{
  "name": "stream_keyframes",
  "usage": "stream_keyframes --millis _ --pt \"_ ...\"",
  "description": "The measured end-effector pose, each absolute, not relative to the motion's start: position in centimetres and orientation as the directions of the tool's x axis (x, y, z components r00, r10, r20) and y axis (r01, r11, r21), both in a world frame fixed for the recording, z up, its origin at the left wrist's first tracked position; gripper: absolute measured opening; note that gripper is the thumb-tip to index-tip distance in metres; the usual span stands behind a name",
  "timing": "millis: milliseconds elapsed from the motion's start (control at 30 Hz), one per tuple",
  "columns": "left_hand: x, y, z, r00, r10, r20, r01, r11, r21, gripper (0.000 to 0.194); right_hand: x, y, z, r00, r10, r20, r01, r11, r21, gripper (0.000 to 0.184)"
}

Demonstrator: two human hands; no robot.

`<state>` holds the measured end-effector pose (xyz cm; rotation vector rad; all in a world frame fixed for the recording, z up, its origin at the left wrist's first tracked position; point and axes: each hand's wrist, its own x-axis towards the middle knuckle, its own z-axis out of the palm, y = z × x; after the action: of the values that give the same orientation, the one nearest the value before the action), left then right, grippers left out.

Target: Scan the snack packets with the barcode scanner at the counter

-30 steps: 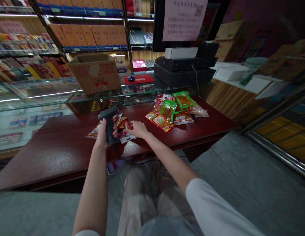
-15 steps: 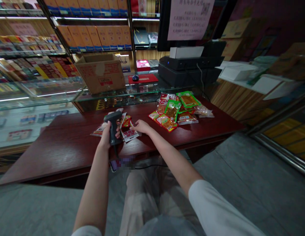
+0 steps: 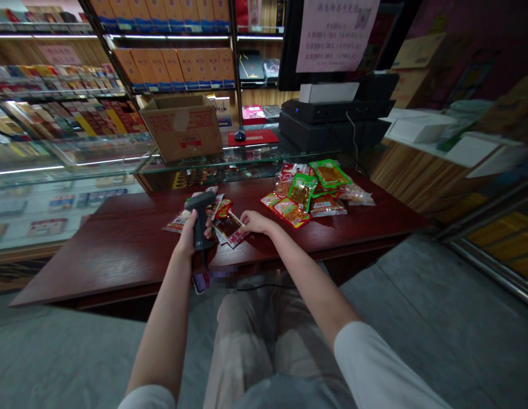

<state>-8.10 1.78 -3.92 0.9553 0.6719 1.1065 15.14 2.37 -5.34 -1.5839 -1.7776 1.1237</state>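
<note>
My left hand (image 3: 191,232) is wrapped round the handle of a black barcode scanner (image 3: 200,218), its head tilted up and to the right. With thumb and fingers, my right hand (image 3: 256,221) pinches the right edge of a red and dark snack packet (image 3: 230,227) just right of the scanner. Under and behind these lie other packets, among them a clear one (image 3: 175,222) at the left, partly hidden by my left hand. Further right is a pile of snack packets, with green-edged packets (image 3: 302,190) and red-yellow ones (image 3: 290,212).
The dark red wooden table (image 3: 119,244) bears all the packets. Behind it a glass counter holds an open cardboard box (image 3: 187,133), a mouse (image 3: 239,136) on a red mat, and a black cash register (image 3: 332,128). A cable hangs below the table's front edge.
The packet in my right hand has turned, so its dark face now shows where a pale side was. My right hand keeps its pinch; the left still holds the scanner. The view has shifted slightly.
</note>
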Motion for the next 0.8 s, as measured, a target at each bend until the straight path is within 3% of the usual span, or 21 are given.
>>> stream_keyframes --millis 100,200,300,400,633,800 --pt "-8.2 1.5 -3.7 0.325 0.945 0.039 -0.441 0.115 0.89 0.053 18.1 1.5 -6.2 -0.245 0.962 -0.124 0.233 -0.066 -0.97 0.039" --pt "-8.2 1.2 -3.4 0.339 0.939 0.061 -0.449 0.104 0.888 0.05 21.0 0.9 -6.8 -0.205 0.978 0.036 0.098 0.057 -0.994 0.033" --pt "-8.0 0.9 -3.1 0.335 0.938 0.087 -0.465 0.085 0.881 0.048 22.8 0.4 -7.4 -0.011 0.972 0.234 0.127 0.234 -0.964 0.022" --pt "-7.2 0.5 -3.1 0.372 0.924 0.091 -0.43 0.085 0.899 0.049 23.5 0.1 -8.4 0.179 0.921 0.344 0.167 0.317 -0.934 0.023" --pt "-2.9 -0.7 -2.3 0.49 0.872 0.016 -0.129 0.054 0.99 0.054 23.0 -0.5 -9.0 0.195 0.894 0.402 0.328 0.327 -0.886 0.022" --pt "-0.6 -1.1 -1.2 0.452 0.892 0.019 -0.109 0.034 0.993 0.06 22.8 -1.6 -7.7 0.221 0.891 0.397 0.529 0.232 -0.816 0.026"
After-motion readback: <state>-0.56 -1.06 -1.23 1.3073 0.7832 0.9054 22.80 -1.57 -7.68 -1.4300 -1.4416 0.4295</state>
